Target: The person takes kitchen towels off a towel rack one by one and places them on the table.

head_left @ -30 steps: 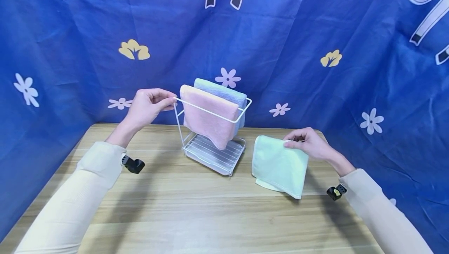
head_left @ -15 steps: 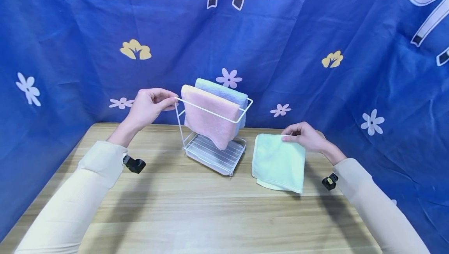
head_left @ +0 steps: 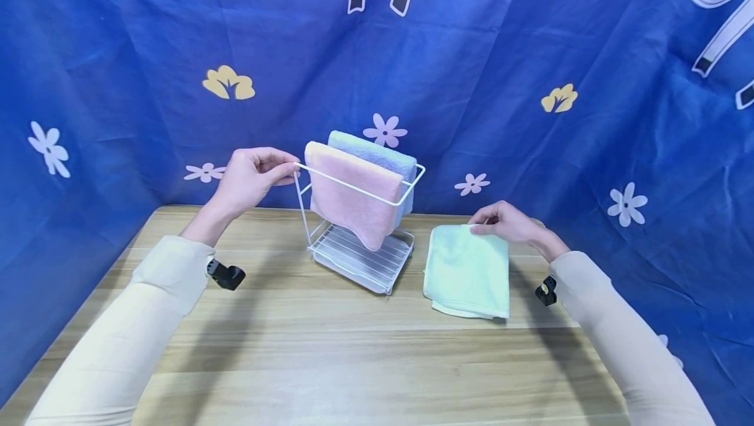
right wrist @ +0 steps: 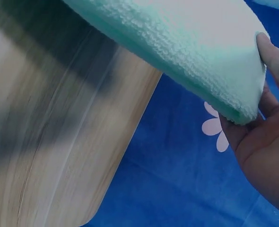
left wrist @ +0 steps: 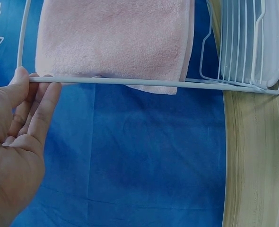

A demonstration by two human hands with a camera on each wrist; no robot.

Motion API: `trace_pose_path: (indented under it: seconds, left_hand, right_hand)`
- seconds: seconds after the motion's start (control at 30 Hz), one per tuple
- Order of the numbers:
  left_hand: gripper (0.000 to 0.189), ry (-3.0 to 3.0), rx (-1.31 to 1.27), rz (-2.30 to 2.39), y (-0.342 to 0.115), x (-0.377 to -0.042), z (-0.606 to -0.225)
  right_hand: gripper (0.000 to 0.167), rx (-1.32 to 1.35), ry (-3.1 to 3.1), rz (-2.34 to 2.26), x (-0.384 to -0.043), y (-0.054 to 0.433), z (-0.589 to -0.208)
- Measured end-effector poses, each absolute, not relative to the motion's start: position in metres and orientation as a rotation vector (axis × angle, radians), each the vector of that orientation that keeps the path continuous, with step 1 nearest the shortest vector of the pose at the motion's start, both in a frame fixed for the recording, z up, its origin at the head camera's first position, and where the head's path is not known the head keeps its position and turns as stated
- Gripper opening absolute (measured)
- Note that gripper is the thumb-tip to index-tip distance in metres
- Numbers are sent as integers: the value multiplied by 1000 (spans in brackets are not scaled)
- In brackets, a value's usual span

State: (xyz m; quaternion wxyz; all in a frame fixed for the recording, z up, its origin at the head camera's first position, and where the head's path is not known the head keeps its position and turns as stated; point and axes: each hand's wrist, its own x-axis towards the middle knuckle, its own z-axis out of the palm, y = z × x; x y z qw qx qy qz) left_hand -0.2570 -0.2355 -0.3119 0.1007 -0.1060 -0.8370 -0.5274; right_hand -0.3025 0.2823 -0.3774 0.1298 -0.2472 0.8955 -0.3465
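Note:
My left hand [head_left: 250, 177] pinches the top left corner of a white wire rack [head_left: 302, 210], thumb on one side and fingers on the other in the left wrist view. Over the rack's bars hang a folded pink towel [head_left: 353, 184] and, behind it, a folded blue towel [head_left: 377, 150]. To the right of the rack, my right hand [head_left: 506, 222] pinches the upper right edge of a folded mint green towel [head_left: 466, 272]. In the right wrist view the green towel [right wrist: 191, 52] is gripped at its corner, its underside lifted off the wood there.
The rack's base holds a wire shelf over a white tray [head_left: 359, 259]. All of it stands on a wood-grain table [head_left: 353, 360]. A blue patterned cloth [head_left: 294, 86] hangs behind and beside the table.
My right hand has shifted slightly left and away from me, drawing the green towel's right side along. The left hand, the rack and the two hanging towels stay put.

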Motion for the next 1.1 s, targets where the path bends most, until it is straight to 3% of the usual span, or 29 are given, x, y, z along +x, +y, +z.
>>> trace_pose_path:
  seconds: [1.1]
  left_hand:
    - [26,-2457,-336,-1579,-235,-258,-312]
  right_hand:
    - [23,-684,2488,-897,-335,287,-409]
